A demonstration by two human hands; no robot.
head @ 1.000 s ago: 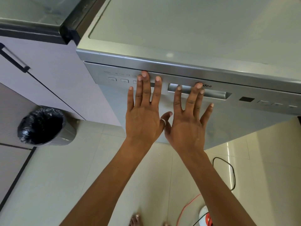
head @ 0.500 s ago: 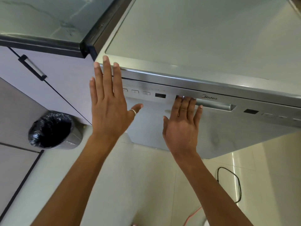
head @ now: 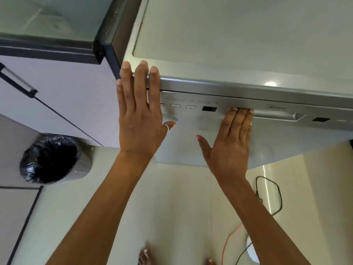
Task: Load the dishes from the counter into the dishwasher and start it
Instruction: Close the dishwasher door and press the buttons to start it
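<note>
The silver dishwasher (head: 238, 54) stands with its door (head: 277, 142) closed. My left hand (head: 140, 113) lies flat with straight fingers over the left end of the control panel, fingertips at the top front edge. It covers the leftmost button; two more buttons (head: 183, 107) and a dark display (head: 209, 108) show beside it. My right hand (head: 232, 142) is flat against the door, its fingertips at the left end of the recessed handle (head: 277, 115). No dishes are in view.
A counter (head: 47, 22) with a dark edge adjoins the dishwasher on the left, above a pale cabinet door (head: 63, 100) with a bar handle. A bin with a black liner (head: 51, 157) stands on the floor at left. Black and red cables (head: 267, 197) lie at right. Bare toes show at the bottom.
My left hand moved from the middle of the panel to its left end and up to the top edge. My right hand slid slightly left and stays pressed flat below the handle.
</note>
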